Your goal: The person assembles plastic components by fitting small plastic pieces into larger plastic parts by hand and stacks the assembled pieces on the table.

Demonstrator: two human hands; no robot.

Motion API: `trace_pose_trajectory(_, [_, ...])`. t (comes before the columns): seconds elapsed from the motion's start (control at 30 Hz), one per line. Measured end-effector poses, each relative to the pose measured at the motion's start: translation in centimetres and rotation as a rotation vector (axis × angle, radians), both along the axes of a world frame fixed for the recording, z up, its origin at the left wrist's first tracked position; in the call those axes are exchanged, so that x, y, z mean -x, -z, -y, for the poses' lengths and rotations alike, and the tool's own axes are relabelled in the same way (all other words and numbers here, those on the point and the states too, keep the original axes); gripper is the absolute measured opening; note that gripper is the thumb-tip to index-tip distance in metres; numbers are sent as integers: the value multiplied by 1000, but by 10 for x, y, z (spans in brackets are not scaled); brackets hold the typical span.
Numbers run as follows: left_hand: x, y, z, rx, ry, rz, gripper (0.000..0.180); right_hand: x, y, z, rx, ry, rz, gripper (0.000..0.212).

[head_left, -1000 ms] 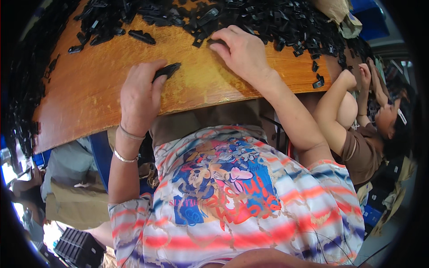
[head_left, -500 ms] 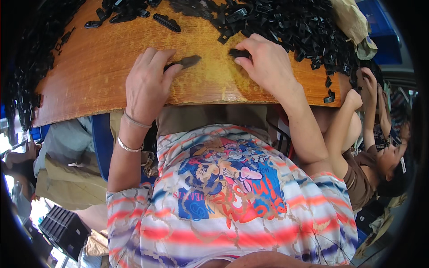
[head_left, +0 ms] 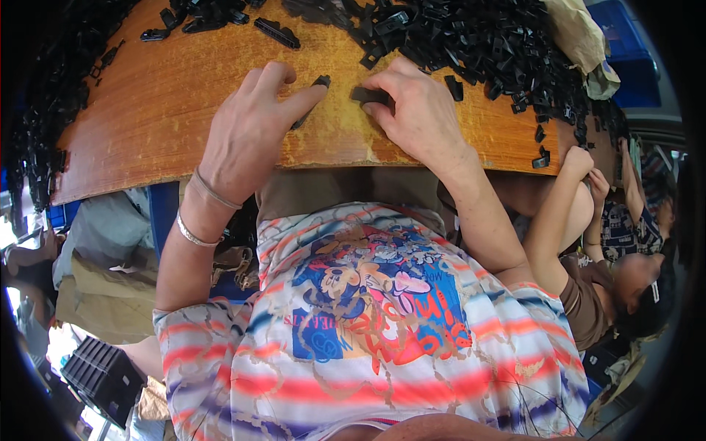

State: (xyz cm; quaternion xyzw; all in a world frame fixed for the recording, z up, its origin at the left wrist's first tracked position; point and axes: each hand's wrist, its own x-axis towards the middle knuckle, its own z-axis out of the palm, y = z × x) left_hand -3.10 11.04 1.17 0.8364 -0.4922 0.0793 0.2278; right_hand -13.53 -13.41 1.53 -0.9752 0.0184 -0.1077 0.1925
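At the upper right of the wooden desk (head_left: pixel 165 121), we see a brown paper bag (head_left: pixel 577 37) in front of a blue bin (head_left: pixel 626 59). Near the right edge we see a person (head_left: pixel 586 298) in a brown shirt. At lower left, we spot a grey bag (head_left: pixel 110 226) and a black crate (head_left: pixel 103 373).

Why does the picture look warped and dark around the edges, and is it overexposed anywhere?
Head view: the fisheye lens bows the wooden table and leaves a black rim; head view, far left: bright patches wash out to white; head view, upper left: black parts nearly merge into the dark border.
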Motion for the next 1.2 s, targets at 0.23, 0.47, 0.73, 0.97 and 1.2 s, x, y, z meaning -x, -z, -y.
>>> trace_pose_trajectory(0.23, [-8,-9,-7,-14,72,187,39,1,1,0,28,-28,-16,25])
trace_pose_trajectory(0.47, [-1,2,-24,56,-67,-63,26,0,2,-23,-205,-136,76,23])
trace_pose_trajectory(0.73, [-7,20,-27,171,-71,-126,25,-17,15,-33,-247,-223,116,23])
trace_pose_trajectory(0.97, [-7,28,-28,218,-87,-141,25,-18,23,-31,-338,-203,115,26])
trace_pose_trajectory(1.2, [-5,29,-31,238,-100,-195,25,-27,17,-26,-262,-261,105,31])
